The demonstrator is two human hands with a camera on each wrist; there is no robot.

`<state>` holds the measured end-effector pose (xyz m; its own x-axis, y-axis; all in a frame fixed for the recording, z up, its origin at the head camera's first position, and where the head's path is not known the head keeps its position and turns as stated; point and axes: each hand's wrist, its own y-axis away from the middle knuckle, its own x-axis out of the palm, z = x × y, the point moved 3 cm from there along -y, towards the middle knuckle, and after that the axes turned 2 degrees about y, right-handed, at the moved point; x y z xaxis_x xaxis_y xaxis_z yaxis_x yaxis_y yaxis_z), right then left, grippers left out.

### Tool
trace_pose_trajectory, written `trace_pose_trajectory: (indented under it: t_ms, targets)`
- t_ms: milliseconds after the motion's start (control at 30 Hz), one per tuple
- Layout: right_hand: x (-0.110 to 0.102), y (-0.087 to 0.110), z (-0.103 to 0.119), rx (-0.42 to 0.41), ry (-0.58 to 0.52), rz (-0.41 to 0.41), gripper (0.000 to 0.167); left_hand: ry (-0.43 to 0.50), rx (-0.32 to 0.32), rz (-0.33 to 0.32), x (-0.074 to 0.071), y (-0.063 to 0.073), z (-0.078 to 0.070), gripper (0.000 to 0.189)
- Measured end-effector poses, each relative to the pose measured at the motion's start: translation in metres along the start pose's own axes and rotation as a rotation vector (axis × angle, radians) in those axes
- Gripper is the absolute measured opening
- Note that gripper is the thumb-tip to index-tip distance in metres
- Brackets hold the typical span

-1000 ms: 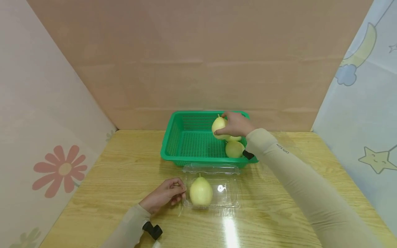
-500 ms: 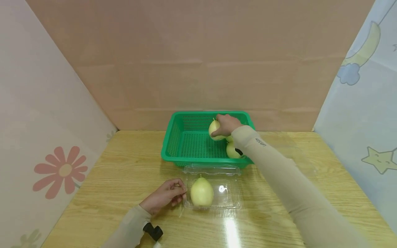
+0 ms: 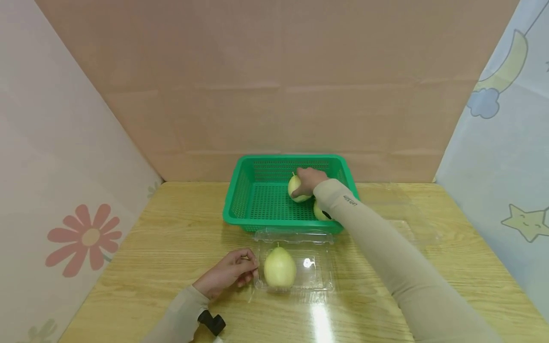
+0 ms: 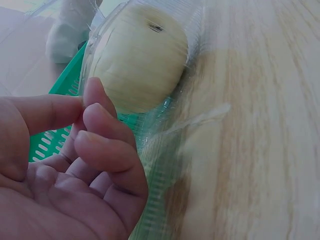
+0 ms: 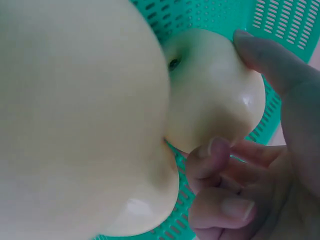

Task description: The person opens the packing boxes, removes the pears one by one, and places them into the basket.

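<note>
In the head view my right hand (image 3: 310,181) grips a pale yellow-green pear (image 3: 294,187) by its sides, inside the green basket (image 3: 240,221). The right wrist view shows thumb and fingers around this pear (image 5: 215,95), with a big pear (image 5: 80,115) in the foreground and part of another pear (image 5: 145,200) below it. At the near side, my left hand (image 3: 229,270) pinches the left edge of a clear plastic clamshell box (image 3: 315,274) between thumb and index finger. One pear (image 3: 280,267) stands in the box's left half, stem pointing away.
The box sits on the wooden table (image 3: 180,224) right in front of the basket. More clear plastic (image 3: 411,226) lies right of the basket, partly behind the right sleeve (image 3: 386,257). A brown backdrop (image 3: 274,85) rises behind, with patterned panels at both sides.
My right hand has moved a little left and lower in the basket, carrying the pear with it. The left hand and the box have stayed in place.
</note>
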<state>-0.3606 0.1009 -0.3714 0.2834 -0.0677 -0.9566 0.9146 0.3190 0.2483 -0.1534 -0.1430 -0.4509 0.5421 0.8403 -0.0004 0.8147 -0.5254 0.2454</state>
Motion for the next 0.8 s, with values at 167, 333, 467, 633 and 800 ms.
trace_pose_trajectory:
  t_ms: [167,333,467,633,800]
  targets:
    - [0.003,0.0,0.002,0.01,0.007,0.031,0.085,0.006,-0.003,0.003,0.001,0.0,0.001,0.016]
    - [-0.001,0.002,0.001,0.028,-0.013,0.022,0.077,0.003,0.005,0.004,0.0,0.0,0.0,0.017]
    - [-0.005,0.004,-0.004,0.025,-0.05,0.039,0.081,0.002,0.006,0.002,-0.001,-0.001,0.001,0.017]
    - [-0.008,0.004,-0.013,0.018,-0.099,0.082,0.084,0.003,0.004,-0.004,-0.001,-0.001,0.002,0.017]
    - [-0.023,0.008,-0.022,-0.016,-0.145,0.077,0.082,0.002,0.014,-0.013,-0.003,-0.002,0.003,0.018]
